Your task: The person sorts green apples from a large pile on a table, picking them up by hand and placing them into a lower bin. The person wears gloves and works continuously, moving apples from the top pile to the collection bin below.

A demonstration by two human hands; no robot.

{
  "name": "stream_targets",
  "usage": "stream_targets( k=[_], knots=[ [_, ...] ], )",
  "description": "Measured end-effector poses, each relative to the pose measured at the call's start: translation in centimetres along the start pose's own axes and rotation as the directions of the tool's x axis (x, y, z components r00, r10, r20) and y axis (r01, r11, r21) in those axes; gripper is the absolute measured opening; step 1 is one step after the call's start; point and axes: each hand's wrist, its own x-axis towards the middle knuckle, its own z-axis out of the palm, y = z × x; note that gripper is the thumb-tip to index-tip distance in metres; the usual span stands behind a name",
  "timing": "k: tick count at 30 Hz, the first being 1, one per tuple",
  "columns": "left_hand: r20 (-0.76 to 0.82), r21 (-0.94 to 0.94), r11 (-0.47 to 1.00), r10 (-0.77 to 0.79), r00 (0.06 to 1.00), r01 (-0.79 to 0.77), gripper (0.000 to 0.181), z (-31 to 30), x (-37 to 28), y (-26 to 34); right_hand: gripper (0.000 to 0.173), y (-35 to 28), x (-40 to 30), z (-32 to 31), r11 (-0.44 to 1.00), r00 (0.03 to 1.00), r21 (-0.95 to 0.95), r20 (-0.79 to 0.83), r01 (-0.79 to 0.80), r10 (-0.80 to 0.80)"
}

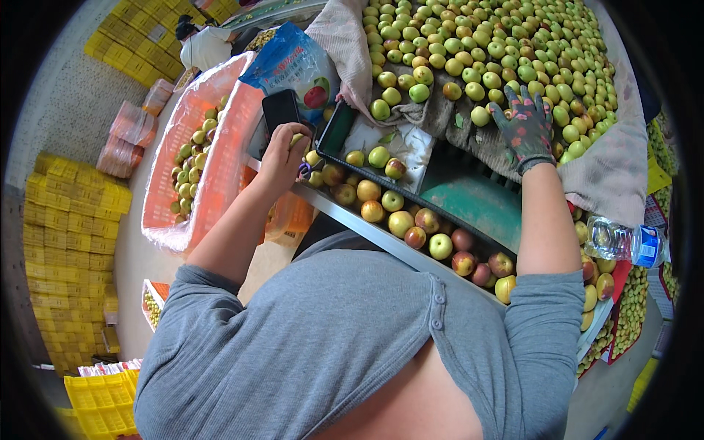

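My left hand [281,157], bare, has its fingers closed around a greenish jujube [297,139] beside a black smartphone [281,109]. Gloved in dark floral fabric, my right hand [523,131] rests palm down with spread fingers on a large heap of green jujubes [484,49]. That heap lies on a beige cloth [602,179]. Between my hands is a black-rimmed tray [336,131] with a few jujubes on its white sheet [421,144]. Larger, redder jujubes [427,220] fill a metal-edged trough [352,220] close to my body.
At left stands an orange crate [159,187] lined with clear plastic, holding jujubes. A blue printed bag [297,69] leans behind the phone. A clear plastic bottle [610,237] lies at right. Yellow crates [71,247] are stacked far left; a person [206,47] works at the back.
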Motion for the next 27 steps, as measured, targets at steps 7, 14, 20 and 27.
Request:
stream_targets(
  k=[7,14,20,27],
  knots=[
    [0.006,0.054,0.998,-0.04,0.999,0.04,0.036,0.7,4.4,-1.0,0.065,0.0,-0.1,0.1,1.0,1.0,0.006,-0.02,0.015,-0.015],
    [-0.064,-0.23,0.972,-0.072,0.995,0.056,0.032,2.1,11.0,-1.9,0.068,0.8,0.0,1.1,0.997,0.995,0.065,-0.092,0.043,-0.037],
    [-0.05,-0.009,0.983,0.185,0.981,-0.186,0.048,6.3,20.5,3.4,0.07,-0.6,-0.3,0.5,0.946,0.964,0.197,-0.116,0.259,-0.24],
    [0.32,0.326,0.945,-0.102,0.942,-0.008,0.073,18.9,28.3,4.8,0.041,-1.0,0.3,-2.5,0.745,0.978,0.645,-0.203,0.17,-0.047]
  ],
)
